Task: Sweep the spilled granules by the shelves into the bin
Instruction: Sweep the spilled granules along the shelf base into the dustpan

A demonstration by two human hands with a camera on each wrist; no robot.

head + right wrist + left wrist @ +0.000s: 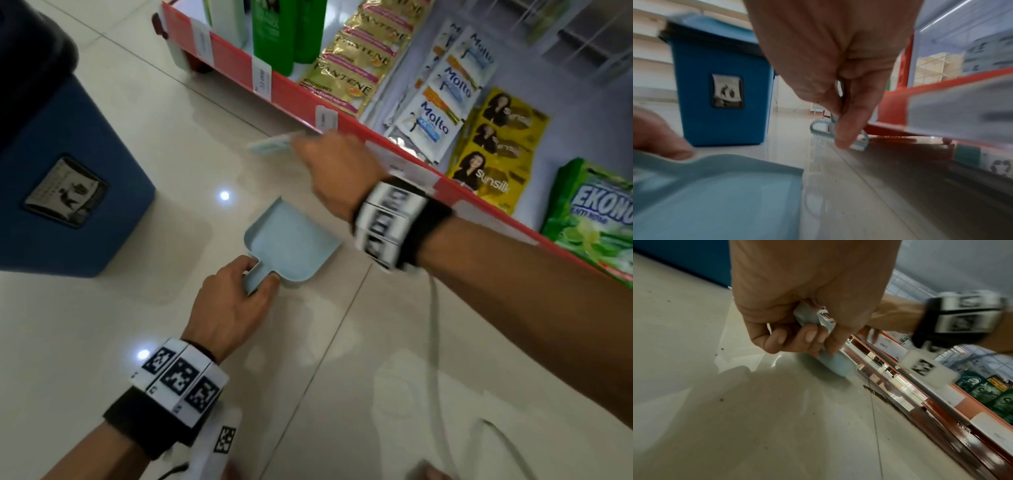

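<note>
My left hand (236, 294) grips the handle of a pale blue dustpan (291, 245) that lies flat on the floor tiles, its open mouth facing the shelf. Beyond the pan, my right hand (337, 164) holds a small pale blue brush (272, 144) low by the shelf's red base; in the right wrist view the brush (821, 129) has its bristles near the floor. Brown granules (882, 400) lie in a thin line along the foot of the shelf. The blue bin (65, 192) stands on the left.
The red-edged shelf (298, 94) runs diagonally from top centre to the right, stocked with bottles and sachets (435, 102). A few stray specks (721, 400) dot the tiles. A grey cable (435, 329) trails from my right wrist.
</note>
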